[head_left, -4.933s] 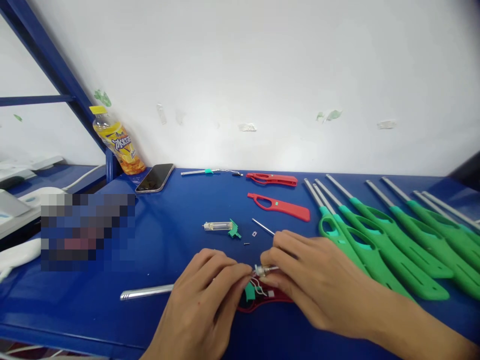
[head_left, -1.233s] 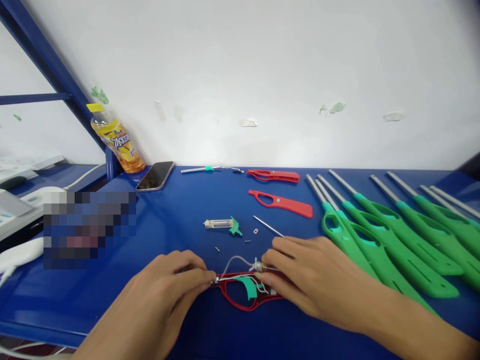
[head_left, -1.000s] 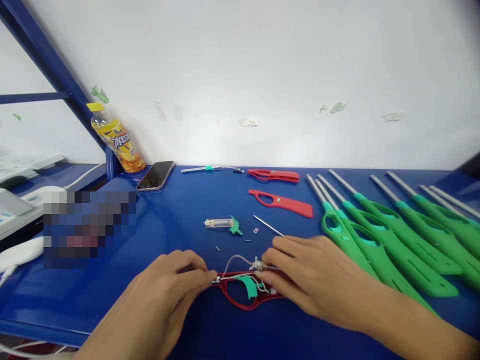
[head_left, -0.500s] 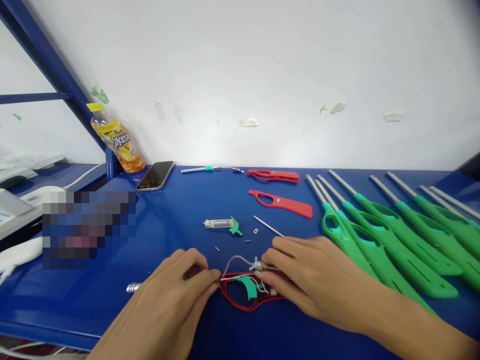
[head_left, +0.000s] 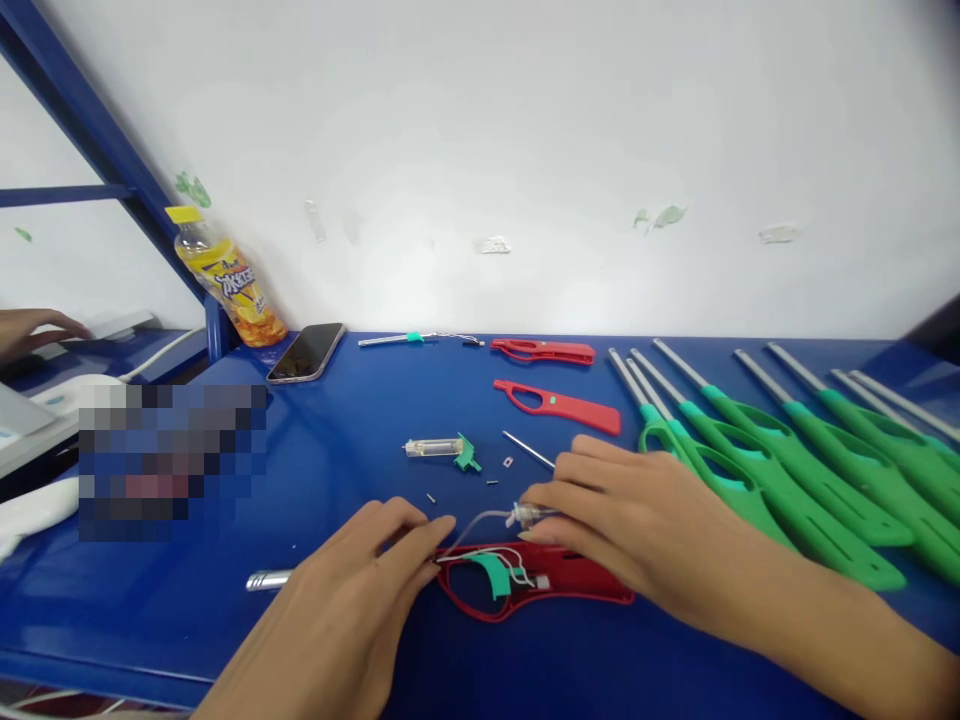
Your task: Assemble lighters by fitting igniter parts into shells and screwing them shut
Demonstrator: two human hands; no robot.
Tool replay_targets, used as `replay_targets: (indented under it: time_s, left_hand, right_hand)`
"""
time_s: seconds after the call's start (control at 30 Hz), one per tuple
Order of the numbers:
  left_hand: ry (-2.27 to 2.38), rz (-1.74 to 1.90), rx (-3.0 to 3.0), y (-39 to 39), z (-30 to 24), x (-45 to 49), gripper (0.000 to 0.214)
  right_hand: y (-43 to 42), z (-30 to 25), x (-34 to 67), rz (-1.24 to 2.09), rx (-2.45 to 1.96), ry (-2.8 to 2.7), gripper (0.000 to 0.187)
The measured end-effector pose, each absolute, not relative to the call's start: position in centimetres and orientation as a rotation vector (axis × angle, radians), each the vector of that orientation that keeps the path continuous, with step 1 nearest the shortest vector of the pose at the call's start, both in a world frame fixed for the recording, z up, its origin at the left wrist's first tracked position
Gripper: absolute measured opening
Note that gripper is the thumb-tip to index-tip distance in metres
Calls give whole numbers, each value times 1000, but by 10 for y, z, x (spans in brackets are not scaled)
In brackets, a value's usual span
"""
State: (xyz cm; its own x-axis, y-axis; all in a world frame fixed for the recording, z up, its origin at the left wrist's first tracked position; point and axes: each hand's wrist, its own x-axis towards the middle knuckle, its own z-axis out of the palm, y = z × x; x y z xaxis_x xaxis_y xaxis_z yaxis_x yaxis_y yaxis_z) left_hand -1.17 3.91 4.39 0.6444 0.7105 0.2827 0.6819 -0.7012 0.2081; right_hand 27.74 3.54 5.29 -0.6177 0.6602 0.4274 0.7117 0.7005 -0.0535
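My left hand (head_left: 352,600) is closed around the narrow front end of a red lighter shell half (head_left: 577,575), and a silver metal tube (head_left: 268,580) sticks out to its left. White wires and a green trigger (head_left: 493,572) lie inside the shell. My right hand (head_left: 622,530) pinches a clear fuel tank (head_left: 529,515) just above the shell's upper edge; most of it is hidden by the fingers. A thin clear hose (head_left: 480,520) curves from the tank's valve to my left fingertips.
Beyond the hands lie another clear tank with a green part (head_left: 439,449), small screws (head_left: 492,483), a screwdriver shaft (head_left: 529,449) and two red shell pieces (head_left: 559,405). Several green lighters (head_left: 810,490) fill the right side. A phone (head_left: 307,353) and a drink bottle (head_left: 234,285) stand back left. Another person's hand (head_left: 41,330) shows far left.
My right hand has lifted the clear tank slightly up and right off the red shell, uncovering the shell's rear end. Another person's hand has come into view at far left.
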Motion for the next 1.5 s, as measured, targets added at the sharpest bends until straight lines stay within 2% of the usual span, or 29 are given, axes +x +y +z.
replay_targets:
  time_s: [0.13, 0.27, 0.73, 1.07, 1.5]
  left_hand:
    - [1169, 471, 2755, 40, 42, -13, 55]
    - [1167, 394, 2717, 39, 43, -14, 56]
    - [1114, 393, 2716, 40, 51, -9, 59]
    - [1043, 370, 2794, 38, 52, -10, 77]
    - [1070, 387, 2758, 41, 48, -4, 71]
  right_hand:
    - [37, 61, 286, 97, -1072, -2497, 47]
    - [37, 66, 292, 259, -1088, -2515, 36]
    - [34, 65, 295, 300, -1139, -2573, 24]
    - [34, 67, 294, 353, -1165, -2579, 21]
    - [25, 74, 289, 518, -1222, -2579, 19]
